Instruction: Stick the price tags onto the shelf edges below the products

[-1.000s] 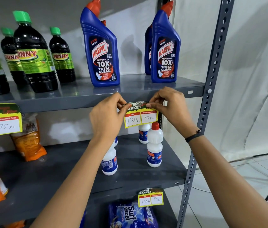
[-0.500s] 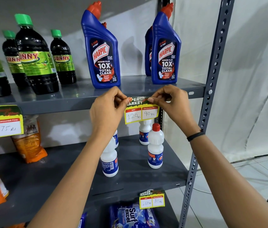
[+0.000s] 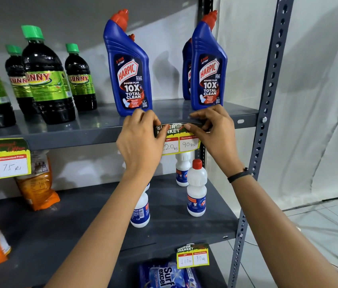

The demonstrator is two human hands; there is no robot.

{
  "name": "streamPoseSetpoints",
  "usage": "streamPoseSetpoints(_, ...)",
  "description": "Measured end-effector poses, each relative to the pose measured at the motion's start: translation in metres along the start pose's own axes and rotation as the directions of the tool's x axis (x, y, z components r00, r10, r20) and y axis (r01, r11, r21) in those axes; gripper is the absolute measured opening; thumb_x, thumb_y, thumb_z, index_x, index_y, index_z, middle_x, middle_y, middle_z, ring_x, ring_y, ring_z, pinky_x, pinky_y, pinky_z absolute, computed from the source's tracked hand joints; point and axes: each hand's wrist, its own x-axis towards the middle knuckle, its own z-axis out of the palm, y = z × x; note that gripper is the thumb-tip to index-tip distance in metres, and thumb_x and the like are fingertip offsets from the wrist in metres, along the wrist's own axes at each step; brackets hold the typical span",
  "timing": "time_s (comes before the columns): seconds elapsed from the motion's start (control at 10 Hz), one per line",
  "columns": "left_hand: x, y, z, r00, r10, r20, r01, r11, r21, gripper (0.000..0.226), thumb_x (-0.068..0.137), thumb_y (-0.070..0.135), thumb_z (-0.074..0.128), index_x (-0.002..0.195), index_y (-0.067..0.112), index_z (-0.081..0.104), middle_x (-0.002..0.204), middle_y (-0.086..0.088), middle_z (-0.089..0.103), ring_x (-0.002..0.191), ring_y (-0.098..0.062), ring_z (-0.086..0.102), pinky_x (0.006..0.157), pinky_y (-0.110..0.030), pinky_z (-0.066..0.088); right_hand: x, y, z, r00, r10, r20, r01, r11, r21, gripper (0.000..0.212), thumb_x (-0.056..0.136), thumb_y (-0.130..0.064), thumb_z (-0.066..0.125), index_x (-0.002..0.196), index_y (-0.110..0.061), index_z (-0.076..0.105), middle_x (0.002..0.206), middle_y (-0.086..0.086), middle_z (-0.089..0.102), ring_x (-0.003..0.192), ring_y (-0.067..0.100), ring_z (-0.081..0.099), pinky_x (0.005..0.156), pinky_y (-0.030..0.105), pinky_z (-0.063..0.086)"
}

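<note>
A yellow and green price tag [image 3: 181, 143] reading 120 and 90 lies against the front edge of the grey upper shelf [image 3: 76, 135], below two blue Harpic bottles [image 3: 128, 67]. My left hand [image 3: 141, 140] pinches the tag's left top corner. My right hand [image 3: 216, 132] presses its right top corner with fingertips on the shelf edge. The tag's top strip sits on the edge and its lower half hangs below it.
Dark Sunny bottles [image 3: 45, 80] stand at the left of the upper shelf, with another tag [image 3: 2, 161] stuck below them. White bottles [image 3: 196, 190] and orange pouches [image 3: 37, 183] fill the middle shelf, which carries a third tag [image 3: 193, 256]. A perforated upright [image 3: 267, 100] is at the right.
Both hands have lifted the tag from below the shelf edge up onto it, and its top now lies against the edge.
</note>
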Motion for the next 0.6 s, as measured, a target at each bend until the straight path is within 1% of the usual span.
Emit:
streamPoseSetpoints(0.1,0.0053,0.0023,0.0039,0.999,0.054,0.002,-0.054,0.997,0.049,0.025,0.075,0.04,0.071,0.077,0.017,0.062,0.087,-0.006,0.062,0.083,-0.028,0.054,0.061,-0.033,0.035,-0.0012,-0.0012,0.0009,1.0,-0.024,-0.003,0.024,0.998,-0.052,0.026,0.076,-0.027,0.075,0.099,-0.015,0.069,0.094,-0.005,0.053,0.067,-0.002,0.046,0.066,0.009,0.041)
streamPoseSetpoints(0.2,0.009,0.0046,0.0079,0.996,0.082,0.042,-0.084,0.996,0.043,0.026,0.078,0.045,0.068,0.079,0.019,0.063,0.086,-0.003,0.064,0.088,-0.028,0.053,0.068,-0.037,0.037,-0.001,-0.0008,0.0005,0.999,-0.038,0.011,0.039,0.996,-0.074,0.024,0.076,-0.027,0.074,0.097,-0.016,0.07,0.095,0.001,0.06,0.072,0.004,0.049,0.067,0.019,0.044)
streamPoseSetpoints(0.3,0.0113,0.0037,0.0094,0.995,0.071,0.063,-0.073,0.997,0.03,0.026,0.078,0.045,0.067,0.078,0.02,0.062,0.084,-0.001,0.065,0.088,-0.028,0.052,0.068,-0.037,0.033,-0.0003,0.0001,0.0005,0.999,-0.036,0.005,0.036,0.997,-0.07,0.023,0.076,-0.027,0.074,0.096,-0.017,0.07,0.095,0.001,0.061,0.071,0.001,0.048,0.067,0.017,0.044)
streamPoseSetpoints(0.4,0.012,0.0044,0.0095,0.995,0.078,0.067,-0.082,0.995,0.054,0.024,0.078,0.043,0.067,0.078,0.019,0.061,0.083,-0.003,0.064,0.087,-0.029,0.052,0.068,-0.038,0.034,-0.001,-0.0002,0.0008,1.0,-0.03,0.001,0.03,0.998,-0.055,0.023,0.076,-0.026,0.074,0.096,-0.017,0.07,0.096,0.001,0.061,0.075,0.003,0.05,0.069,0.02,0.047)
streamPoseSetpoints(0.5,0.0089,0.0064,0.0074,0.993,0.081,0.082,-0.086,0.994,0.061,0.024,0.08,0.042,0.066,0.079,0.019,0.061,0.085,-0.003,0.064,0.089,-0.029,0.052,0.07,-0.04,0.037,-0.0031,-0.0014,0.0003,0.999,-0.034,0.025,0.035,0.998,-0.055,0.023,0.076,-0.026,0.074,0.097,-0.017,0.07,0.095,0.0,0.059,0.076,0.005,0.05,0.068,0.016,0.045)
streamPoseSetpoints(0.6,0.0138,0.0076,0.0044,0.994,0.038,0.102,-0.042,0.998,0.038,0.023,0.078,0.043,0.067,0.076,0.02,0.061,0.084,-0.001,0.065,0.09,-0.028,0.053,0.071,-0.039,0.038,0.0021,-0.0043,-0.0053,0.998,-0.008,0.068,0.013,0.998,-0.067,0.025,0.075,-0.029,0.075,0.096,-0.018,0.07,0.091,-0.009,0.054,0.069,0.002,0.047,0.063,0.007,0.036)
